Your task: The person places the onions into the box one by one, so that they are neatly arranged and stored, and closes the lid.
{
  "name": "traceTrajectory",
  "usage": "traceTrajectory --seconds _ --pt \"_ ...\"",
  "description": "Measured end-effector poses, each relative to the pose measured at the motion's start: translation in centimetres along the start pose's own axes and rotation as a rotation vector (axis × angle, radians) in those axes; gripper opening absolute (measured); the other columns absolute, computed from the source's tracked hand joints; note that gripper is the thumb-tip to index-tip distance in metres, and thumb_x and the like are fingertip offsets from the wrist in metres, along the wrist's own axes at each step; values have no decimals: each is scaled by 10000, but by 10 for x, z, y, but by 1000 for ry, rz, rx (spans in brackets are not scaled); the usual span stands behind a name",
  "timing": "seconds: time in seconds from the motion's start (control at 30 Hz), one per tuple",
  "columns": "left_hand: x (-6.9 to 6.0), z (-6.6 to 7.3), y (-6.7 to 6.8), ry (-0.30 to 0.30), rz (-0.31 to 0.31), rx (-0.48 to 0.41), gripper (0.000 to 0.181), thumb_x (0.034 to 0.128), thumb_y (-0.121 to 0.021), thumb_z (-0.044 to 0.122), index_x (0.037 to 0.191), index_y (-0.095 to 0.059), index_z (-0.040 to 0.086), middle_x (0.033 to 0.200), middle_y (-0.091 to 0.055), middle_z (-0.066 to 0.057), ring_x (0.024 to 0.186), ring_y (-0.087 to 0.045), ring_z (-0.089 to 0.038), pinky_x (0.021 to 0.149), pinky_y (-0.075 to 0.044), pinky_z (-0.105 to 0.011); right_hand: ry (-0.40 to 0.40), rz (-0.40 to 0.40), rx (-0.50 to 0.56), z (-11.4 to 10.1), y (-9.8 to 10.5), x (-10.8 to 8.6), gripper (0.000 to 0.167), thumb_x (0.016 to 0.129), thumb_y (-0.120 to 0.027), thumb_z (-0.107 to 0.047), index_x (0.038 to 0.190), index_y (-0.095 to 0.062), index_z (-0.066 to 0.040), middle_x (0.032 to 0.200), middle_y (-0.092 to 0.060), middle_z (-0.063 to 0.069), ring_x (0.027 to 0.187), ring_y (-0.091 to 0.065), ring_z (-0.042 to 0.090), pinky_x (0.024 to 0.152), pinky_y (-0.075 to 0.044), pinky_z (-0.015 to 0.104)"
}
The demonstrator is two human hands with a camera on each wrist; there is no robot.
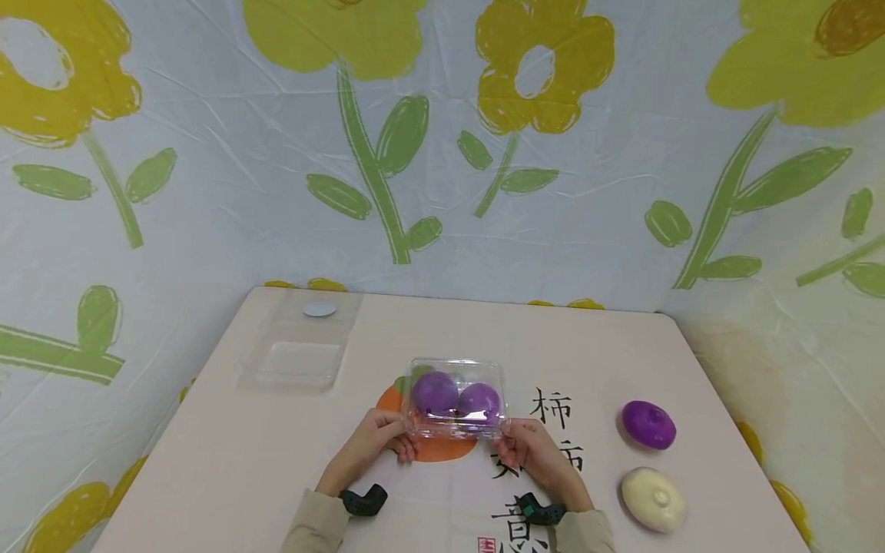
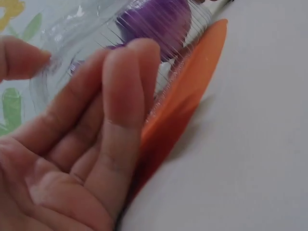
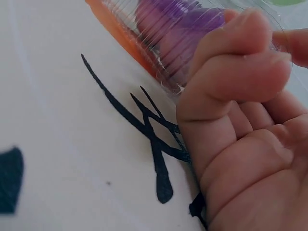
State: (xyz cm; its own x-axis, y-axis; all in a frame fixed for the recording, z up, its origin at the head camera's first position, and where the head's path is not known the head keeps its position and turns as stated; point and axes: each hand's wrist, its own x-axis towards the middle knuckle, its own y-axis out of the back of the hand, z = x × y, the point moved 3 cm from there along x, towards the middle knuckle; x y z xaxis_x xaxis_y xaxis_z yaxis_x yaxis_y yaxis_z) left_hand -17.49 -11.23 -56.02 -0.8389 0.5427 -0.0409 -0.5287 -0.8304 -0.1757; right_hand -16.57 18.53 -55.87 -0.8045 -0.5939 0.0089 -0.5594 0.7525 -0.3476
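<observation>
Two purple rounded objects [image 1: 435, 394] sit in a clear plastic box [image 1: 452, 430] between left grip [image 1: 382, 435] and right grip [image 1: 532, 445], each pinching a near corner, seemingly for balanced support; an open clear clamshell [image 1: 302, 361] lies beyond the left grip.

Bare table [image 1: 376, 346] leaves passage between clear box [image 1: 456, 361] and open container [image 1: 335, 365].

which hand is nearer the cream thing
The right hand. It grips the box at its near right corner, to the left of the cream thing; the left hand is at the near left corner, farther left.
</observation>
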Motion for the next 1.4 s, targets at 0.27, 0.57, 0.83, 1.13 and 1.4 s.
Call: traceTrajectory --seconds 0.27,0.57,0.83,1.13,1.4 --pt "0 3 -1 48 -8 -34 351 1007 -470 103 952 -621 -209 877 -704 -260 692 -694 -201 662 -600 -308 13 -1 19 -2 -2 1 424 1036 -300 -7 931 -707 -63 771 -676 -26 605 -544 53 516 -437 147" --pt "0 6 -5 77 -14 -78 371 1000 -454 83 955 -594 -257 883 -691 -298 693 -704 -215 653 -604 -315 16 12 -20 -5 -5 -1 402 1015 -325 9 914 -710 -46 696 -625 -32 565 -487 73 492 -403 144" --pt "0 4 -3 54 3 -93 344 1005 -469 93 940 -630 -204 834 -721 -193 700 -712 -225 669 -608 -331 -14 43 -41 -4 -4 0 377 1016 -355 -17 890 -708 -53 686 -622 -37 557 -488 60 480 -400 140" --pt "1 -2 1 -3 31 -78 362 1024 -512 144 932 -599 -195 802 -703 -95 704 -696 -183 673 -597 -305 -26 18 -16 -6 -4 -1 366 1042 -357 -64 935 -706 -44 785 -684 -14 613 -563 57 545 -480 162" --pt "0 0 7 -195 206 -16 368 1020 -493 122 802 -474 -174 658 -592 -58 604 -606 -131 558 -546 -244 51 243 -98 -10 9 -7 258 1081 -366 -151 988 -565 -15 829 -586 25 686 -559 119 605 -507 213"
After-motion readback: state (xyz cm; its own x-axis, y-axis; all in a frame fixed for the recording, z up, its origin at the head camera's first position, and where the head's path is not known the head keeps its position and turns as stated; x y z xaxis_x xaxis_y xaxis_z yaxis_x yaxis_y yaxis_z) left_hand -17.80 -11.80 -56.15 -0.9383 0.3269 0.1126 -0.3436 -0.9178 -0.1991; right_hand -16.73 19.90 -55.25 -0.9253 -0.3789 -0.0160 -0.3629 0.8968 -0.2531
